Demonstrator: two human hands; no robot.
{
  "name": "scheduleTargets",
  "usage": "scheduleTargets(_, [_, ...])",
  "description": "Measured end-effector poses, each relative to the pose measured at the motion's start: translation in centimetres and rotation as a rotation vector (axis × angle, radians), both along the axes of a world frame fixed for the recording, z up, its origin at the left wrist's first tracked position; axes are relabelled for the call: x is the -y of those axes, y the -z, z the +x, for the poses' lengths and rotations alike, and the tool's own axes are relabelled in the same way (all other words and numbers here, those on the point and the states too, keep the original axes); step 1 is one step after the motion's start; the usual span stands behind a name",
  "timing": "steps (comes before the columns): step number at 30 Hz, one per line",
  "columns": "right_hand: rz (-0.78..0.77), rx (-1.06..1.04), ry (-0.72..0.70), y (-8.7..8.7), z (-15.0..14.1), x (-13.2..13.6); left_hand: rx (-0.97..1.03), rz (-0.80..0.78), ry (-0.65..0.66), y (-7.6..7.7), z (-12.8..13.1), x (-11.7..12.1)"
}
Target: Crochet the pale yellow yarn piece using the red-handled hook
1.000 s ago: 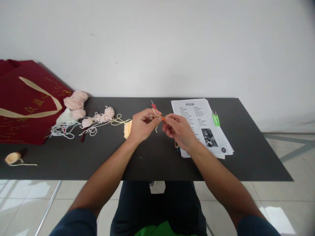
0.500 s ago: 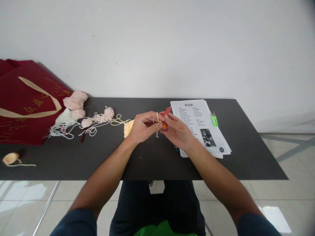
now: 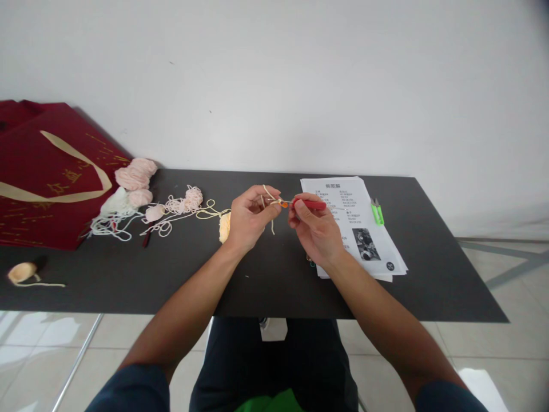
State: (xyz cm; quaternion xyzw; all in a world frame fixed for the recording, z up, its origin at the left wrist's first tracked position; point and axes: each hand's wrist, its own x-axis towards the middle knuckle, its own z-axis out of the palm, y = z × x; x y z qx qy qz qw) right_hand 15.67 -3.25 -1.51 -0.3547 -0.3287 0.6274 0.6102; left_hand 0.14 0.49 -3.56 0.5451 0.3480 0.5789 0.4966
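My right hand (image 3: 315,229) is closed around the red handle of a crochet hook (image 3: 312,204), whose thin metal shaft points left. The hook's tip reaches the yarn work at my left hand (image 3: 249,216). Pinched between my left fingers is a small piece of pale yellow yarn work (image 3: 278,201), partly hidden, with a strand looped over the fingers and a loose end hanging below. A small orange item (image 3: 283,205), possibly a stitch marker, sits on it. A yellow yarn ball (image 3: 225,227) lies just behind my left wrist.
Printed sheets (image 3: 377,252) lie to the right, with green thread snips (image 3: 377,213) on them. Pink yarn (image 3: 136,173), white yarn (image 3: 115,203) and tangled strands lie at left before a dark red bag (image 3: 47,177). A cream crocheted piece (image 3: 23,273) rests near the front left edge.
My hands have moved slightly apart. The crochet hook has swung from slanting upward to nearly level, and its red handle now shows in my right hand. The view has shifted slightly.
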Motion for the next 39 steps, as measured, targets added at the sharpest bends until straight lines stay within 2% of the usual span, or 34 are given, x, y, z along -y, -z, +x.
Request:
scheduleTargets(3, [0.026,-0.025,0.035,0.2,-0.3,0.0,0.049,-0.023,-0.023,0.0,0.2,0.0])
scheduleTargets(7, [0.060,-0.042,0.072,0.4,-0.6,0.0,0.140,-0.071,0.020,-0.8,0.6,0.3])
scheduleTargets(11, [0.076,-0.048,0.071,0.7,-0.7,-0.1,0.133,-0.117,0.000,-1.4,0.8,0.7])
scheduleTargets(17, [0.074,-0.057,0.060,0.8,-0.8,-0.1,0.111,-0.127,0.016,-1.1,0.6,0.6])
scheduleTargets(26, [0.118,-0.043,0.092,0.7,-0.7,-0.1,0.033,-0.050,-0.023,-1.7,0.6,0.8])
scheduleTargets(39, [0.150,-0.025,0.102,0.1,-0.4,0.0,0.013,0.138,-0.061,-0.7,0.3,0.8])
